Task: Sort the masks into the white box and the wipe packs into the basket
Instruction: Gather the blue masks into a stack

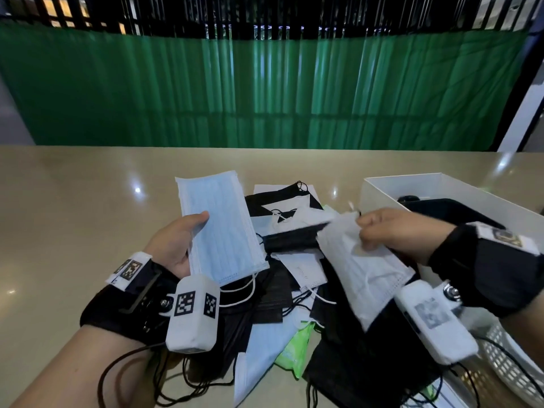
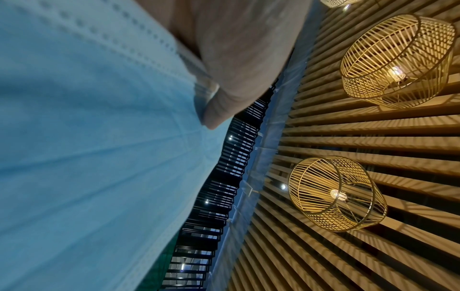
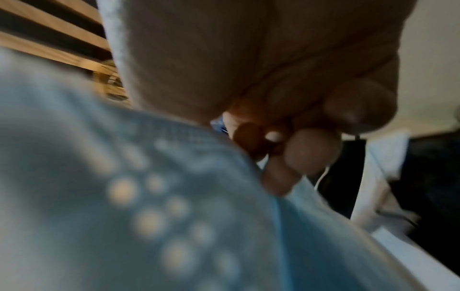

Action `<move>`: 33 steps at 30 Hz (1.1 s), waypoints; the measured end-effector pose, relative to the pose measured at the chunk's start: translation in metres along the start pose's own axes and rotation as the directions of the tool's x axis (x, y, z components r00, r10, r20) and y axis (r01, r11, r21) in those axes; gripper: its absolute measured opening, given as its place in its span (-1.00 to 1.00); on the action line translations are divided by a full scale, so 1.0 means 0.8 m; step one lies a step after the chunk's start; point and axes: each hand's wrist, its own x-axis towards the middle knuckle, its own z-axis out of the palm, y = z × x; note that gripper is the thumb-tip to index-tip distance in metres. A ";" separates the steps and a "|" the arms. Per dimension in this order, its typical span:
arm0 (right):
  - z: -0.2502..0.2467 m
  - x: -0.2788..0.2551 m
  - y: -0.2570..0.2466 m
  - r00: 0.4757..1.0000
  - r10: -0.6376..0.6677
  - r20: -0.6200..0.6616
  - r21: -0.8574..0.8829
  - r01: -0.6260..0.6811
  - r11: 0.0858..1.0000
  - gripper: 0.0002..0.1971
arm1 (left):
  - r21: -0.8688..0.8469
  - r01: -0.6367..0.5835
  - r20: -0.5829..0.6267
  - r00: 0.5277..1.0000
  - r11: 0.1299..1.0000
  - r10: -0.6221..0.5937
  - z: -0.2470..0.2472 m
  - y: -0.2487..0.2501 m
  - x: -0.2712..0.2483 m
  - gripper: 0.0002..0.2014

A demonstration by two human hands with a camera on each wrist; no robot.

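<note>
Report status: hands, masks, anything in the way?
Left hand holds blue mask. Right hand grips white mask beside box. Path clear.

The counter is a glossy beige surface, smooth enough to mirror the ceiling lights as bright spots. The blue mask at centre frame is soft matt nonwoven cloth, pleated, with a stitched white border. The black masks in the heap look the same matt fabric. The white box at right has smooth, flat walls with a matt finish. At lower right the basket is white perforated plastic. The green wipe pack near the bottom has a shiny film wrapper.
</note>
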 end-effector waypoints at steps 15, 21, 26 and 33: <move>-0.023 -0.008 -0.030 0.960 -0.277 -0.047 0.481 0.265 0.836 -0.66 | 0.006 0.026 0.083 0.996 1.000 -0.027 0.015 -0.006 0.004 -0.61; -0.025 -0.005 -0.032 0.933 -0.286 -0.218 0.201 0.330 0.922 -0.83 | -0.012 0.024 0.113 0.993 1.000 -0.022 0.017 -0.006 -0.001 -0.64; -0.038 -0.006 -0.036 0.842 -0.338 -0.420 0.172 0.439 0.882 -0.77 | -0.015 0.028 0.083 0.996 0.999 -0.027 0.016 -0.004 -0.001 -0.66; -0.037 0.008 -0.037 0.893 -0.259 -0.369 0.333 0.387 0.860 -0.84 | -0.018 0.024 0.022 0.999 1.000 -0.023 0.026 -0.011 -0.001 -0.68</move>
